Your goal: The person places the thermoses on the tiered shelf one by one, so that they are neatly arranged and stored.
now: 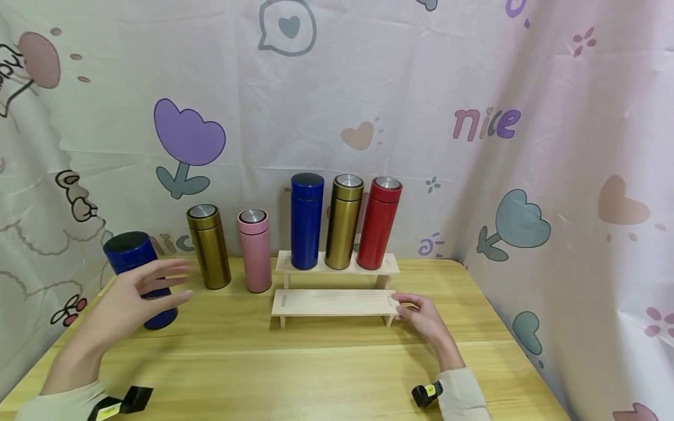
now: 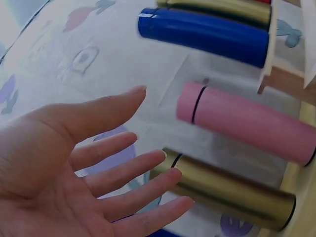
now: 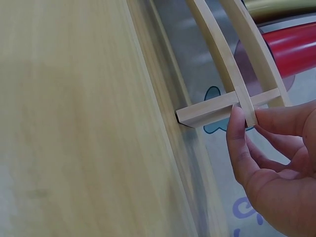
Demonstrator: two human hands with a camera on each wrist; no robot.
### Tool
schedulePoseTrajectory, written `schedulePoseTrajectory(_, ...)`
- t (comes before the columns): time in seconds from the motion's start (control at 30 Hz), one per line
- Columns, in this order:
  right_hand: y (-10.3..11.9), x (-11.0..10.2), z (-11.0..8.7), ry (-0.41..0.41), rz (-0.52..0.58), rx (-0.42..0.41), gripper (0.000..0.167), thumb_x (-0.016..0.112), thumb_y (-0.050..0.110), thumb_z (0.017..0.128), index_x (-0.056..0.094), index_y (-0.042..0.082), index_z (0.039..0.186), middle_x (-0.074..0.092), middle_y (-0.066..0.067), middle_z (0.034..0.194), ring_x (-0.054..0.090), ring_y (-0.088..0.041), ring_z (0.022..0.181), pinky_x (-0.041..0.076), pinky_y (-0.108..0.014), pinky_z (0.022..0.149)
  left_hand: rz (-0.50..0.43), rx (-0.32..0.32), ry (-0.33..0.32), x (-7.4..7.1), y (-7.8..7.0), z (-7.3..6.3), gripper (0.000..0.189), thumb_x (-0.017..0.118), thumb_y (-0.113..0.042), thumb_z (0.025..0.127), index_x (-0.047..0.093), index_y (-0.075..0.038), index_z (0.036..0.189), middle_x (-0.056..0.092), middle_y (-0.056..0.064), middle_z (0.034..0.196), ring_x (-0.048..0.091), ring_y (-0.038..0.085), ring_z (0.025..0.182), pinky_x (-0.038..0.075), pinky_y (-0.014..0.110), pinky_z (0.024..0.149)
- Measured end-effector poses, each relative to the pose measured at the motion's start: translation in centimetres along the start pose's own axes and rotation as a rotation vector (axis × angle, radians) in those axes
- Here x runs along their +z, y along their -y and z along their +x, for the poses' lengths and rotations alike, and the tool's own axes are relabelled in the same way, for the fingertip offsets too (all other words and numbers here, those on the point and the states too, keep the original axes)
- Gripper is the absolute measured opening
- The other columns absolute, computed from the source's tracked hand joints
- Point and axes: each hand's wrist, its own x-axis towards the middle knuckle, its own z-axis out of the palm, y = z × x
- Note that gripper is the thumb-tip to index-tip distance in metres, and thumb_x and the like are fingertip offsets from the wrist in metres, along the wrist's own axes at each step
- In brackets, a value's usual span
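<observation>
In the head view, my right hand (image 1: pixel 423 318) pinches the right end of the lower tier (image 1: pixel 334 303) of a small wooden stand, thumb and fingertips on the board's edge. The right wrist view shows this pinch close up at the tier's end (image 3: pixel 247 111). My left hand (image 1: pixel 126 298) is held up at the left, fingers spread and holding nothing. It overlaps a blue thermos (image 1: pixel 127 248), partly hidden behind it. A gold thermos (image 1: pixel 210 257) stands just beyond the fingertips, and a pink thermos (image 1: pixel 256 257) is to its right.
Blue (image 1: pixel 306 225), gold (image 1: pixel 343 228) and red (image 1: pixel 378 231) thermoses stand in a row on the upper tier (image 1: pixel 284 264). The lower tier is bare wood. A printed curtain (image 1: pixel 400 70) hangs behind and beside the wooden table (image 1: pixel 274 374).
</observation>
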Motion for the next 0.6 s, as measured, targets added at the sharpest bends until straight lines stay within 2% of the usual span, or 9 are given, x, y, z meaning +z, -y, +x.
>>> schedulePoseTrajectory(0.07,-0.1,0.1,0.1,-0.008,0.007,0.005,0.038,0.059,-0.006,0.099,0.059,-0.012,0.136,0.053,-0.031,0.147,0.069,-0.007,0.093,0.061,-0.018,0.08,-0.009,-0.019,-0.024,-0.6,0.6,-0.4,0.058,0.076,-0.03,0.095,0.054,-0.017,0.148,0.06,-0.036,0.123,0.057,-0.022,0.107,0.056,0.014,0.075)
schedulePoseTrajectory(0.1,-0.1,0.0,0.1,-0.009,0.011,0.005,0.038,0.059,-0.006,0.099,0.059,-0.012,0.136,0.053,-0.031,0.147,0.069,-0.007,0.093,0.061,-0.018,0.08,-0.014,-0.026,-0.036,-0.9,0.8,-0.6,0.057,0.076,-0.029,0.095,0.054,-0.018,0.147,0.059,-0.039,0.121,0.057,-0.022,0.106,0.055,0.013,0.074)
schedulePoseTrajectory(0.37,-0.3,0.2,0.0,0.001,0.025,0.005,0.039,0.06,-0.004,0.1,0.056,-0.013,0.138,0.05,-0.031,0.151,0.068,-0.006,0.092,0.061,-0.018,0.08,-0.029,-0.048,-0.218,-3.5,3.0,-1.6,0.058,0.078,-0.022,0.094,0.055,-0.016,0.147,0.062,-0.039,0.117,0.055,-0.028,0.105,0.043,0.0,0.072)
schedulePoseTrajectory(0.5,-0.3,0.1,0.0,0.01,0.036,0.002,0.04,0.062,-0.003,0.099,0.057,-0.013,0.138,0.05,-0.031,0.15,0.069,-0.006,0.091,0.061,-0.019,0.08,-0.019,-0.124,-0.291,-4.9,4.4,-2.0,0.061,0.079,-0.026,0.093,0.054,-0.021,0.149,0.058,-0.046,0.106,0.055,-0.029,0.094,0.044,0.002,0.065)
schedulePoseTrajectory(0.57,-0.4,0.0,0.1,0.018,0.031,-0.017,0.04,0.063,-0.003,0.099,0.056,-0.014,0.137,0.051,-0.033,0.148,0.069,-0.007,0.089,0.062,-0.02,0.08,-0.022,-0.198,-0.342,-5.3,4.8,-2.1,0.063,0.079,-0.03,0.093,0.053,-0.026,0.15,0.055,-0.049,0.1,0.053,-0.029,0.087,0.045,0.006,0.06)
schedulePoseTrajectory(0.6,-0.3,0.0,0.0,0.015,0.033,-0.023,0.04,0.064,-0.003,0.098,0.057,-0.014,0.136,0.052,-0.033,0.147,0.07,-0.007,0.088,0.062,-0.02,0.079,-0.028,-0.245,-0.367,-5.4,5.0,-2.1,0.065,0.079,-0.033,0.093,0.05,-0.03,0.151,0.053,-0.05,0.104,0.049,-0.03,0.087,0.046,0.008,0.058)
